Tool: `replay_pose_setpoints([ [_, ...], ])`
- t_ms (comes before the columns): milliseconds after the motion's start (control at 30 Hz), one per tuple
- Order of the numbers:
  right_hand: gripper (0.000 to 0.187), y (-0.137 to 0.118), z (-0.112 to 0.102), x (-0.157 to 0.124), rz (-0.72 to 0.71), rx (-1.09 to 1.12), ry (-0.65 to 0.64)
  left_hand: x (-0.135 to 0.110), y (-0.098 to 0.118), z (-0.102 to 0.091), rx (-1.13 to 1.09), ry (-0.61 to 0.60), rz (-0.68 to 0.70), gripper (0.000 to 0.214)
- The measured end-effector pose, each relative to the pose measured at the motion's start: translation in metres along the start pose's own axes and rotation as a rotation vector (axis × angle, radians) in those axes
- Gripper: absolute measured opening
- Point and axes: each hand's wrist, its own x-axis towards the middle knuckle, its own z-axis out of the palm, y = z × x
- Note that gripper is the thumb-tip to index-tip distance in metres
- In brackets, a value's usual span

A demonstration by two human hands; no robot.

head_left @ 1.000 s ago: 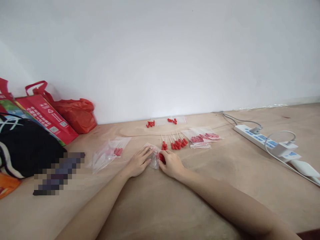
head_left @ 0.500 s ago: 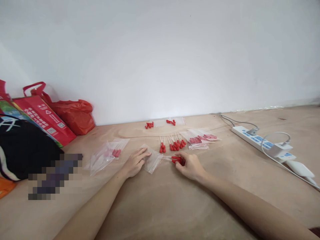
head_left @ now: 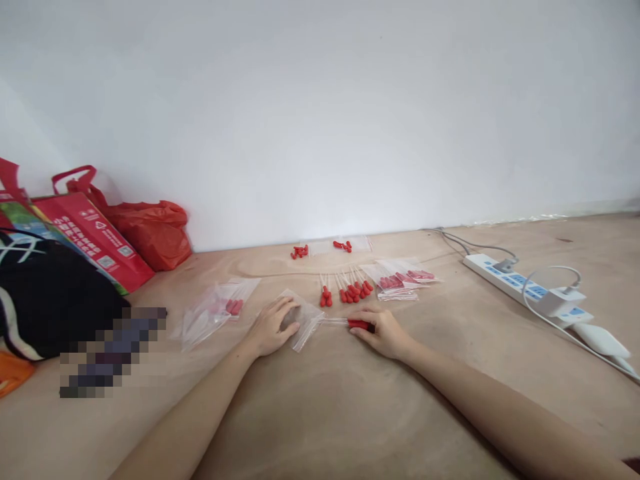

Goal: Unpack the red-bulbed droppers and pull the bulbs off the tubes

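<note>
Several red-topped droppers (head_left: 359,325) are in the right hand (head_left: 387,333), whose thumb and fingers are closed around the red bulbs; how many it holds is partly hidden. Their pale stems point left and meet the edge of a clear bag (head_left: 306,321), though I cannot tell whether the tips are inside it. The left hand (head_left: 274,328) lies over the far side of that bag, palm down, fingers loosely bent and thumb spread away from them, touching the plastic without a clear grip. Both hands rest low at the table (head_left: 320,413), near its middle.

Just beyond the right hand lie a small bunch of droppers (head_left: 325,295) and, beside it, a larger bunch (head_left: 353,291), bulbs toward the person and stems away. To the right of these is a pile of bags (head_left: 400,279) with red bulbs showing through. More plastic bags (head_left: 215,313) lie left of the left hand, again with red inside. Near the wall (head_left: 320,120), one heap of red bulbs (head_left: 300,252) sits by a flat clear sleeve (head_left: 323,247), and a few more bulbs (head_left: 344,247) lie at the sleeve.

On the right is a white power strip (head_left: 517,283) with plugs in it; on the left, a red carrier bag (head_left: 160,230) and a black bag (head_left: 60,293)
</note>
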Motion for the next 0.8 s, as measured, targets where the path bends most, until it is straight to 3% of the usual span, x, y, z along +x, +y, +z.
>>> replay_pose_setpoints([
  [200,0.023,0.012,-0.008,-0.007,-0.026,0.015,0.078,0.000,-0.005,-0.001,-0.022,0.007,-0.003,0.041],
  [333,0.026,0.022,-0.022,-0.010,0.010,0.141,0.128,0.001,-0.011,-0.002,-0.043,0.052,-0.028,0.041],
  [433,0.029,0.029,-0.033,-0.001,0.085,0.200,0.279,0.010,-0.006,-0.006,-0.092,0.134,-0.093,0.037],
  [533,0.027,0.034,-0.038,0.021,0.153,0.073,0.436,0.031,0.011,-0.009,-0.162,0.135,-0.100,0.034],
  [633,0.023,0.037,-0.032,0.046,0.178,-0.083,0.489,0.058,0.030,-0.005,-0.174,0.041,-0.133,0.038],
  [800,0.023,0.045,-0.008,0.069,0.149,-0.244,0.397,0.087,0.043,0.012,-0.164,-0.016,-0.189,0.039],
])
